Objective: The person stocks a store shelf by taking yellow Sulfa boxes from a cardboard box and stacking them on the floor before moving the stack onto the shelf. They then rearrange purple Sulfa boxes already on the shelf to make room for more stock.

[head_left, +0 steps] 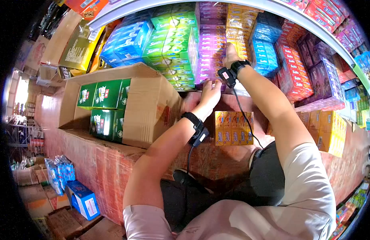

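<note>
Shelf stack, seen from the head camera looking down.

- Left hand (211, 95): fingers spread flat against the lowest of the purple boxes (211, 44). The grip is wide and closes on nothing.
- Right hand (232, 54): higher up, pressed to the seam between the purple column and the yellow boxes (238, 22) beside it. Only the back of the hand shows and the fingers are hidden, so I cannot tell its grip.
- The purple boxes stand as one column in the middle of the shelf, with green boxes (173, 44) touching on the left and the yellow ones on the right.
- Further out there are light blue boxes (127, 40) on the far left, a blue column (266, 46), then red boxes (293, 74) and dark purple boxes (325, 80) on the right.
- Two black wrist bands (195, 122), one per wrist, each with a cable.
- One open cardboard carton (151, 106) sits just left of the left forearm. At least four dark green boxes (107, 94) show inside, in two rows.
- One yellow box (233, 128) lies alone on the red cartons (101, 168), between the two forearms and below the hands.
- More yellow boxes are stacked at the right edge (333, 132).
- Nothing stands between the hands and the purple column.
</note>
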### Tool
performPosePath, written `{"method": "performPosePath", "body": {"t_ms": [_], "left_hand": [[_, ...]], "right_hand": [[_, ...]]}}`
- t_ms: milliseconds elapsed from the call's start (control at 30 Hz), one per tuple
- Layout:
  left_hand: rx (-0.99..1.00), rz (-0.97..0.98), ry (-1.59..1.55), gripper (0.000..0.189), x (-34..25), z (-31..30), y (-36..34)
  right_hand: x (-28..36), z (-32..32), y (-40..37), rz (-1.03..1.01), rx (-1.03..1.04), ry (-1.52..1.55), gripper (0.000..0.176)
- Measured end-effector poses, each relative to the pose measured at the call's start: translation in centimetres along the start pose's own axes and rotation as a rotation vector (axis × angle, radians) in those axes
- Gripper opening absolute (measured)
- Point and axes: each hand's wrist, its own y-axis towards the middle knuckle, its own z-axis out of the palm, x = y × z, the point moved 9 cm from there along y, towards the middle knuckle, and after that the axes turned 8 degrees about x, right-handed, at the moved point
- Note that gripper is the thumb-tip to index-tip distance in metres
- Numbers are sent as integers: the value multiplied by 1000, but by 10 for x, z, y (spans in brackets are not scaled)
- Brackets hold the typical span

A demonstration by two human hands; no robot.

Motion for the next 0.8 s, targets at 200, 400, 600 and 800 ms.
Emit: {"method": "performPosePath", "body": {"t_ms": [200,400,600,800], "left_hand": [[-88,64,74,51,-8,0,-4],[-68,130,17,37,1,2,5],[-94,172,58,32,-1,0,1],[-295,163,137,30,-12,-17,-19]], "right_hand": [[-5,8,14,-9,221,-12,74],[4,-5,9,39,143,-445,69],[10,-12,-17,74,238,-436,33],[12,-30,-30,57,326,-467,27]]}}
